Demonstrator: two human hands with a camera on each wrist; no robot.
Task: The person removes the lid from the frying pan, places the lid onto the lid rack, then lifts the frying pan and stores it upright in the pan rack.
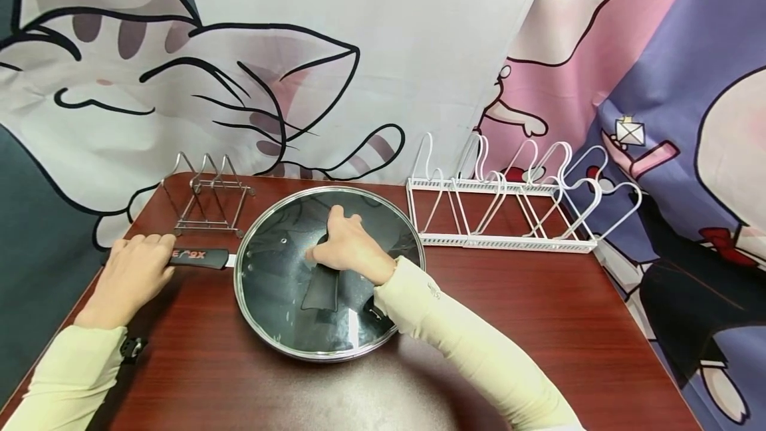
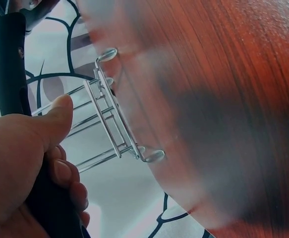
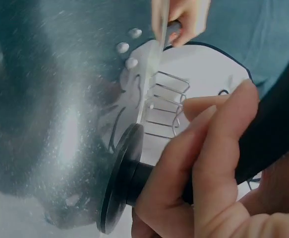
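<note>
A frying pan's long black handle [image 1: 200, 258] is gripped by my left hand [image 1: 134, 275]; the thumb lies along that handle in the left wrist view [image 2: 10, 64]. Over the pan sits a round glass lid [image 1: 272, 304] with a steel rim, largely covering the pan body. My right hand [image 1: 353, 248] holds the black lid handle [image 1: 321, 288] at the lid's middle. Seen from the right wrist, its fingers [image 3: 216, 153] curl round the arched black grip [image 3: 275, 119]. My right sleeve hides part of the lid's right edge.
A small steel wire rack [image 1: 209, 225] stands behind my left hand. To the right of the lid, a white rack [image 1: 443, 240] with several looped dividers stands along the back of the brown table [image 1: 520, 311]. A cartoon-printed cloth [image 1: 419, 65] hangs behind.
</note>
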